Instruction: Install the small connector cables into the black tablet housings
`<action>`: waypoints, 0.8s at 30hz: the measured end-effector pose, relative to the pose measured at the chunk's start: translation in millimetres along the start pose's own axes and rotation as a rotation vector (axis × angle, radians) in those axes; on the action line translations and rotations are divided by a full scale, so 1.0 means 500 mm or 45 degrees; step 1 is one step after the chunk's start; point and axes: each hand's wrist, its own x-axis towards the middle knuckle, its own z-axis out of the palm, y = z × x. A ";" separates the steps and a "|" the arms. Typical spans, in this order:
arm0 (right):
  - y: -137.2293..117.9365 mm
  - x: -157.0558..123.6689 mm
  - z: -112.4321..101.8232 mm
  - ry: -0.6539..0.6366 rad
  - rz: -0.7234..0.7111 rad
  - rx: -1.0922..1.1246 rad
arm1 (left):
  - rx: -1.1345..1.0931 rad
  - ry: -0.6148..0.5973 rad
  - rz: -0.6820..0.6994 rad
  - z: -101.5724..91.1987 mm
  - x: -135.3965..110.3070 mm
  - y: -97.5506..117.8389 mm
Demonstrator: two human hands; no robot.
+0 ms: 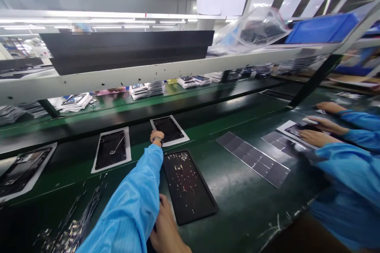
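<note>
My left hand (157,136), in a blue sleeve and with a dark band at the wrist, reaches far forward. Its fingers look curled at the left edge of a black tablet housing (170,128) lying on a white sheet; whether they grip it is hidden. Close to me, my right hand (166,225) is beside the left forearm, partly covered by the sleeve, its fingertips mostly hidden. Just right of it lies a black tray (202,201) holding small metal parts (182,168). Thin cables with connectors (77,225) are heaped at the lower left.
More housings on white sheets (111,149) lie leftward on the green bench. Dark film strips (252,158) lie right of the tray. Co-workers' hands (317,138) work at the right. A white shelf beam (133,72) crosses ahead, with stacked panels (148,90) behind it.
</note>
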 end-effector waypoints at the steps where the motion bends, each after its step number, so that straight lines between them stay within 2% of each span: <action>1: -0.001 -0.001 -0.001 0.003 -0.005 -0.005 | -0.040 -0.028 -0.019 -0.006 0.000 -0.001; 7: 0.000 -0.002 0.000 0.082 -0.072 -0.019 | -0.388 -0.201 -0.100 -0.056 -0.022 0.008; 10: -0.004 0.006 -0.007 0.244 -0.145 -0.018 | -0.547 -0.294 -0.125 -0.107 -0.036 0.003; 12: -0.013 0.008 -0.019 0.418 -0.182 -0.002 | -0.616 -0.334 -0.142 -0.159 -0.051 -0.027; 15: -0.031 -0.005 -0.055 0.743 -0.214 0.012 | -0.666 -0.324 -0.157 -0.257 -0.104 -0.123; 17: -0.040 -0.019 -0.092 0.943 -0.164 0.002 | -0.678 -0.300 -0.153 -0.321 -0.170 -0.212; 19: -0.040 -0.024 -0.132 1.067 -0.027 -0.023 | -0.688 -0.299 -0.155 -0.369 -0.254 -0.304; 20: -0.037 -0.022 -0.150 1.052 0.058 -0.053 | -0.701 -0.299 -0.157 -0.384 -0.297 -0.346; 21: -0.033 -0.016 -0.164 0.955 0.125 -0.091 | -0.724 -0.299 -0.152 -0.393 -0.338 -0.385; 24: -0.013 0.010 -0.173 0.423 0.155 -0.111 | -0.757 -0.263 -0.134 -0.392 -0.430 -0.474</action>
